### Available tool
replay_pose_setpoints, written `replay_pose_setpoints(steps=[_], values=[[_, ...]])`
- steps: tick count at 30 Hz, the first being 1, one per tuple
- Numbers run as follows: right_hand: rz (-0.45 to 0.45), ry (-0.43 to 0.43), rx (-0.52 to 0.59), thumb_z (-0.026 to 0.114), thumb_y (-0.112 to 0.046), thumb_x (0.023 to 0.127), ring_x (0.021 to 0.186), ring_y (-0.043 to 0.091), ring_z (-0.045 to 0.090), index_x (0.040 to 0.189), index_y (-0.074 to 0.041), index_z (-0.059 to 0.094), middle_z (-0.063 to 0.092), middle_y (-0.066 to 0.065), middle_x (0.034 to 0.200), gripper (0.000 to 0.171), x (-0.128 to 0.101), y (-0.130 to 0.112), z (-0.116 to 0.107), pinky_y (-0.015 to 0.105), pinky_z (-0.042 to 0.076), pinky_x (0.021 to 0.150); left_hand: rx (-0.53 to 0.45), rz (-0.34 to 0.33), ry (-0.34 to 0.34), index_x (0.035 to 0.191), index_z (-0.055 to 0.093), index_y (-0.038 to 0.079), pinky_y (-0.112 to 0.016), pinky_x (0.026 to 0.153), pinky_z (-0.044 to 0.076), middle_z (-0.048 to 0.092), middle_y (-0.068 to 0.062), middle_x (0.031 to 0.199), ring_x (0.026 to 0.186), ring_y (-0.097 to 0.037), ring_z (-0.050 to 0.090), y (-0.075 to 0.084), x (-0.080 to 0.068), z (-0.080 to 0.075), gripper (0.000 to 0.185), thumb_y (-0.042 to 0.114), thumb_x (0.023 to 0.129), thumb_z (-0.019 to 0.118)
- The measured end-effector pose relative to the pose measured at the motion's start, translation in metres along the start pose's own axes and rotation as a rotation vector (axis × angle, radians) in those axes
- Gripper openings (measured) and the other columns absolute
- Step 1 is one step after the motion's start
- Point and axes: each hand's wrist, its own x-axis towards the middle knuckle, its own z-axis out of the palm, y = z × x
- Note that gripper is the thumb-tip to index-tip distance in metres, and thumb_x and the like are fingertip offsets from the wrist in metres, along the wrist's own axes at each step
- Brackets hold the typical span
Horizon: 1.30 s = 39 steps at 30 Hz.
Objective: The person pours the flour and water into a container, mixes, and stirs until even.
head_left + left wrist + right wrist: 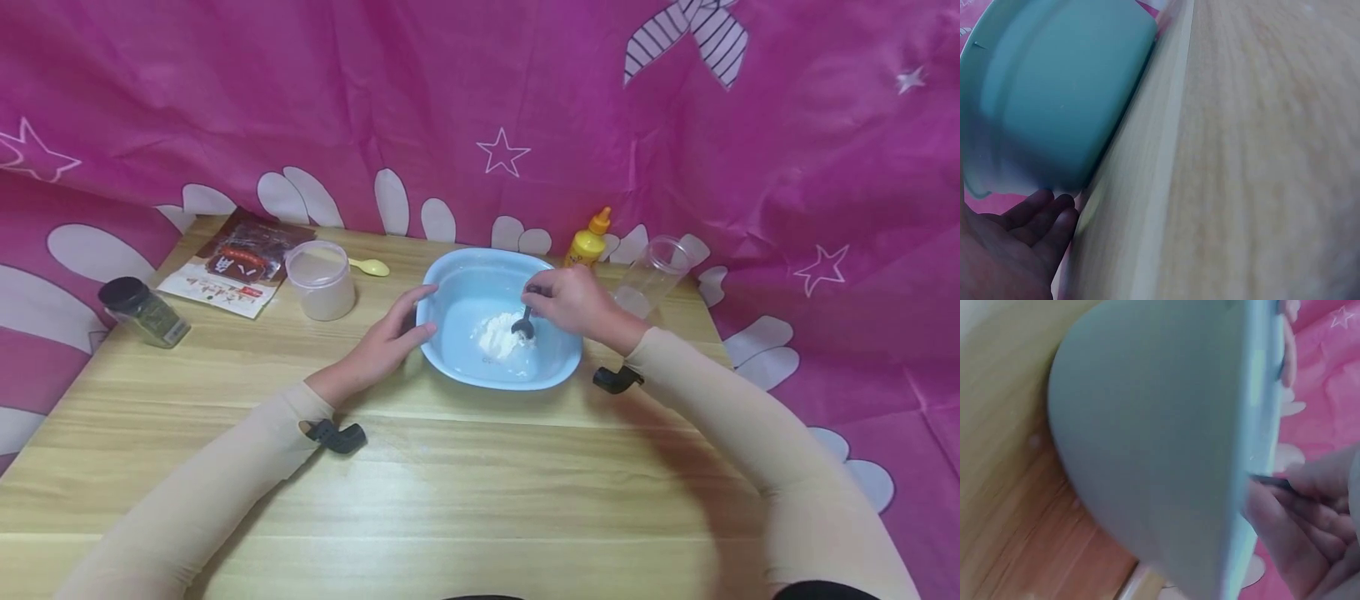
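Both hands at blue basin [501, 367], mid-table | left hand [382, 346] flat against rim, fingers straight | right hand [573, 302] pinching dark spoon [524, 323] in white powder [501, 335] | powder in, seemingly dry | mixing barely begun | empty clear jar [651, 275] beside.

Both forearms, entering from the lower left and lower right of the head view, wear close-fitting beige sleeves ending at the wrists, each wrist carrying a small black clip-like mount, with the left hand [382, 346] and right hand [573, 302] bare.
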Motion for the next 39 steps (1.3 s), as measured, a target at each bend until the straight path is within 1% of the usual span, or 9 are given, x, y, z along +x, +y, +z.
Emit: replay_pose_setpoints(steps=[5, 8, 12, 17, 21, 27, 32, 36, 39], values=[[-0.037, -0.144, 0.145, 0.082, -0.016, 0.103, 0.075, 0.007, 0.077, 0.101, -0.008, 0.085, 0.080, -0.006, 0.082, 0.008, -0.004, -0.016, -0.002, 0.030, 0.060, 0.064, -0.011, 0.007, 0.001, 0.173, 0.036, 0.021, -0.058, 0.129, 0.038, 0.032, -0.016, 0.180, 0.161, -0.041, 0.039, 0.000, 0.001, -0.001, 0.063, 0.020, 0.116, 0.061], [-0.062, -0.165, 0.213, 0.082, -0.015, 0.103, 0.077, 0.007, 0.078, 0.101, -0.009, 0.085, 0.081, -0.006, 0.082, 0.007, -0.003, -0.022, 0.002, 0.030, 0.062, 0.066, -0.012, 0.009, 0.002, 0.173, 0.036, 0.020, -0.058, 0.129, 0.038, 0.032, -0.015, 0.180, 0.162, -0.041, 0.038, 0.000, 0.001, 0.000, 0.063, 0.020, 0.116, 0.061], [-0.100, -0.099, 0.210, 0.081, -0.016, 0.105, 0.078, 0.007, 0.076, 0.102, -0.010, 0.086, 0.081, -0.007, 0.083, 0.008, 0.004, -0.021, 0.008, 0.030, 0.062, 0.068, -0.009, 0.006, 0.002, 0.174, 0.035, 0.021, -0.058, 0.130, 0.037, 0.031, -0.015, 0.180, 0.162, -0.041, 0.038, 0.000, 0.000, 0.000, 0.063, 0.021, 0.116, 0.060], [-0.062, -0.016, 0.158, 0.080, -0.014, 0.105, 0.080, 0.011, 0.078, 0.103, -0.007, 0.085, 0.082, -0.003, 0.088, 0.008, 0.011, -0.014, 0.011, 0.032, 0.065, 0.073, -0.009, 0.005, -0.002, 0.174, 0.034, 0.021, -0.058, 0.129, 0.039, 0.031, -0.017, 0.180, 0.161, -0.042, 0.040, 0.001, 0.000, 0.001, 0.063, 0.022, 0.116, 0.060], [-0.047, 0.035, 0.115, 0.081, -0.013, 0.104, 0.079, 0.013, 0.076, 0.104, -0.008, 0.085, 0.082, 0.000, 0.088, 0.007, 0.013, -0.011, 0.012, 0.033, 0.063, 0.072, -0.012, 0.006, -0.004, 0.174, 0.035, 0.021, -0.058, 0.128, 0.040, 0.033, -0.018, 0.179, 0.160, -0.043, 0.041, 0.002, 0.000, 0.002, 0.063, 0.020, 0.116, 0.060], [-0.094, 0.066, 0.046, 0.082, -0.016, 0.103, 0.081, 0.016, 0.072, 0.110, -0.008, 0.088, 0.084, 0.000, 0.095, 0.012, 0.018, -0.009, 0.017, 0.033, 0.060, 0.073, 0.000, -0.006, -0.002, 0.174, 0.035, 0.022, -0.058, 0.130, 0.037, 0.032, -0.018, 0.180, 0.161, -0.042, 0.040, 0.004, -0.001, 0.002, 0.063, 0.023, 0.116, 0.060], [-0.126, -0.018, 0.136, 0.084, -0.018, 0.102, 0.090, 0.012, 0.077, 0.114, -0.009, 0.088, 0.085, -0.002, 0.102, 0.015, 0.016, -0.013, 0.017, 0.032, 0.065, 0.080, 0.005, -0.013, 0.000, 0.174, 0.034, 0.023, -0.057, 0.130, 0.036, 0.031, -0.017, 0.180, 0.161, -0.041, 0.039, 0.003, -0.001, 0.001, 0.063, 0.024, 0.116, 0.060], [-0.119, -0.130, 0.260, 0.086, -0.017, 0.101, 0.088, 0.009, 0.079, 0.111, -0.010, 0.088, 0.084, -0.007, 0.096, 0.013, 0.013, -0.015, 0.015, 0.031, 0.066, 0.080, 0.001, -0.011, -0.001, 0.174, 0.034, 0.023, -0.057, 0.130, 0.037, 0.032, -0.018, 0.180, 0.161, -0.041, 0.039, 0.003, -0.001, 0.001, 0.063, 0.024, 0.116, 0.060], [-0.101, -0.179, 0.306, 0.084, -0.016, 0.102, 0.085, 0.009, 0.080, 0.109, -0.008, 0.087, 0.083, -0.007, 0.091, 0.011, 0.012, -0.015, 0.014, 0.030, 0.066, 0.079, -0.004, -0.008, -0.002, 0.174, 0.034, 0.022, -0.058, 0.129, 0.038, 0.032, -0.018, 0.180, 0.161, -0.043, 0.040, 0.004, -0.001, 0.001, 0.063, 0.023, 0.116, 0.059]])
